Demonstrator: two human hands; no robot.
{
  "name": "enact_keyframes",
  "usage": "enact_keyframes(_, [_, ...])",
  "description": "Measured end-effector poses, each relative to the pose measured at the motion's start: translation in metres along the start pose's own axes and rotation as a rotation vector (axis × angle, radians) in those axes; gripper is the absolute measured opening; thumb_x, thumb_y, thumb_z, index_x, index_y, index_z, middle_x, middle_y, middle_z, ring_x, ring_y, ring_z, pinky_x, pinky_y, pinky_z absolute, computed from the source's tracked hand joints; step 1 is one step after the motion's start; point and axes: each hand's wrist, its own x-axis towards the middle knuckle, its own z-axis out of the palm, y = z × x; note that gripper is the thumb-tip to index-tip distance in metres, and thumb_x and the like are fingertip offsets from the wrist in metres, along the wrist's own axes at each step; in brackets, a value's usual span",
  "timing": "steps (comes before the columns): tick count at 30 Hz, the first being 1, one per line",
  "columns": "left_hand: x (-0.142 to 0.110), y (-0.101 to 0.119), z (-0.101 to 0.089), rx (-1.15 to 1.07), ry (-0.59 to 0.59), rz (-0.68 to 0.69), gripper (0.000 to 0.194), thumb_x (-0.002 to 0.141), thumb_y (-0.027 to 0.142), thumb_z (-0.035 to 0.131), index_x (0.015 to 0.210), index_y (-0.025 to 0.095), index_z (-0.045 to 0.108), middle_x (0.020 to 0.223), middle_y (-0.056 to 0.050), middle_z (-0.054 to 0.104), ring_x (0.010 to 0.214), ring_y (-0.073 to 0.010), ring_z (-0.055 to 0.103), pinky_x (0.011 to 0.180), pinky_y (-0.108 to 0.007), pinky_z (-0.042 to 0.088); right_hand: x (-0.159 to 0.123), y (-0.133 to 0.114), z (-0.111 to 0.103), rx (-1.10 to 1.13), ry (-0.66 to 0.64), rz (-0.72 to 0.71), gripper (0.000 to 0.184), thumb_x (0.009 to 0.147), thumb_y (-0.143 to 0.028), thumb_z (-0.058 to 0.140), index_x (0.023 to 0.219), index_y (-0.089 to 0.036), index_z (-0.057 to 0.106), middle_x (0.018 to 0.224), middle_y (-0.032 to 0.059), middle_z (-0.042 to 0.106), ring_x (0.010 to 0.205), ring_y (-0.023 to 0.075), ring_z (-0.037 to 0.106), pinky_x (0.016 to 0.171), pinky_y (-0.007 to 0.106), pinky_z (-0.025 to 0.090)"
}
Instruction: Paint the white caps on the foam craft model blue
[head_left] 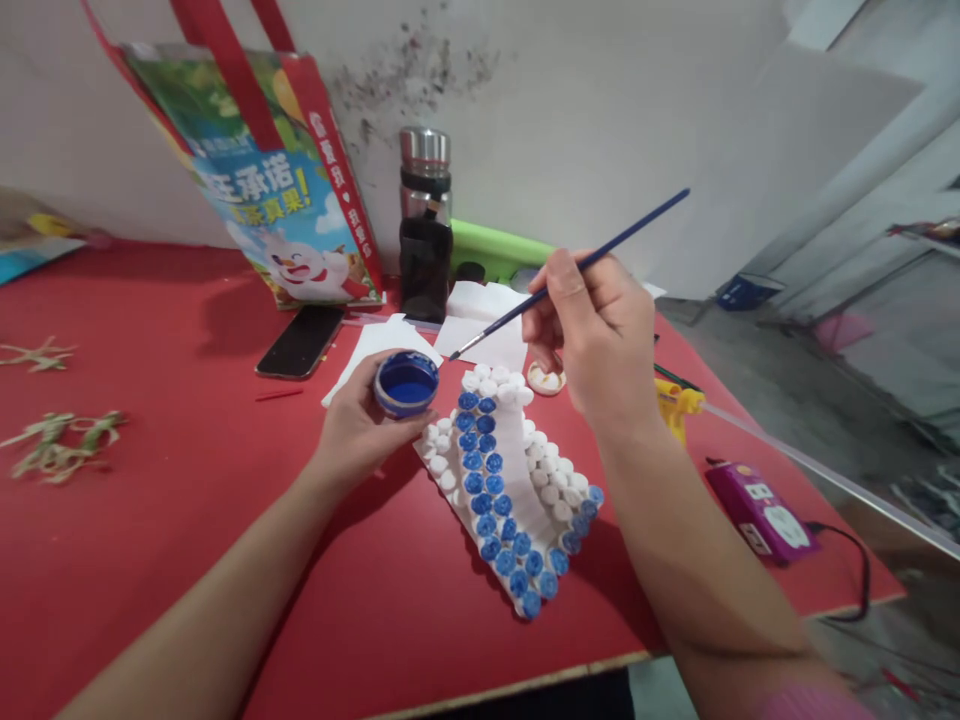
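Note:
My left hand (pixel 364 425) is closed around a small round jar of blue paint (pixel 406 385), tilted so its open top faces me. In my right hand (pixel 600 330) is a thin blue paintbrush (pixel 611 243), pinched between thumb and fingers. Its dark tip points down to the left, beside the jar's rim and apart from it. Below both hands lies a white craft piece (pixel 521 460) covered with rows of small rolled discs. Discs along its left and lower edges are blue; those at the top and on the inner sides are white.
On the red table (pixel 150 560) stand a carrier bag (pixel 300 210) and a bottle (pixel 426 230), with a phone (pixel 300 342) and white paper (pixel 480 340) nearby. To the right are a yellow glue gun (pixel 677 403) and a purple box (pixel 761 512) with a cable. Straw figures (pixel 64 440) lie left.

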Motion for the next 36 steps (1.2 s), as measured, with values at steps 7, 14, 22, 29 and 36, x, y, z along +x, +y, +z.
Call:
enact_keyframes(7, [0.001,-0.003,0.000,0.022,0.022,0.007,0.075,0.065,0.045,0.108,0.128,0.024,0.074,0.137,-0.013,0.079,0.129,-0.0397,0.077,0.116,-0.055,0.064,0.013,0.005,-0.016,0.011,0.016,-0.052,0.051,0.108,-0.075,0.061,0.090,-0.027,0.058,0.063,-0.0068,0.055,0.040,0.0066,0.045,0.038,0.026,0.030])
enact_keyframes(14, [0.000,-0.004,-0.001,0.035,0.024,-0.033,0.073,0.066,0.041,0.106,0.129,0.024,0.074,0.137,-0.013,0.079,0.131,-0.0415,0.076,0.118,-0.059,0.062,0.012,0.010,-0.014,-0.061,0.019,-0.031,0.048,0.107,-0.068,0.070,0.085,-0.027,0.058,0.059,-0.0052,0.058,0.049,0.0103,0.052,0.045,0.027,0.040])
enact_keyframes(22, [0.001,-0.005,-0.002,0.036,0.009,-0.034,0.075,0.067,0.040,0.105,0.131,0.022,0.073,0.139,-0.014,0.079,0.133,-0.0405,0.075,0.119,-0.057,0.061,0.007,0.017,-0.003,-0.058,-0.043,-0.023,0.051,0.105,-0.072,0.069,0.084,-0.026,0.060,0.061,-0.0035,0.059,0.057,0.0124,0.058,0.049,0.027,0.043])
enact_keyframes(29, [-0.001,-0.006,-0.002,0.024,0.014,-0.035,0.078,0.068,0.040,0.105,0.136,0.023,0.072,0.139,-0.012,0.079,0.132,-0.0389,0.075,0.118,-0.057,0.061,0.004,0.019,0.000,-0.045,-0.054,-0.026,0.046,0.108,-0.065,0.069,0.084,-0.026,0.060,0.061,-0.0038,0.059,0.057,0.0118,0.056,0.049,0.027,0.040])
enact_keyframes(36, [0.001,-0.009,-0.003,0.038,0.018,-0.015,0.078,0.066,0.039,0.106,0.135,0.023,0.073,0.137,-0.012,0.080,0.128,-0.0381,0.077,0.114,-0.055,0.064,0.004,0.020,0.002,-0.052,-0.066,-0.043,0.054,0.103,-0.076,0.069,0.083,-0.027,0.058,0.062,-0.0030,0.059,0.057,0.0122,0.054,0.048,0.028,0.038])
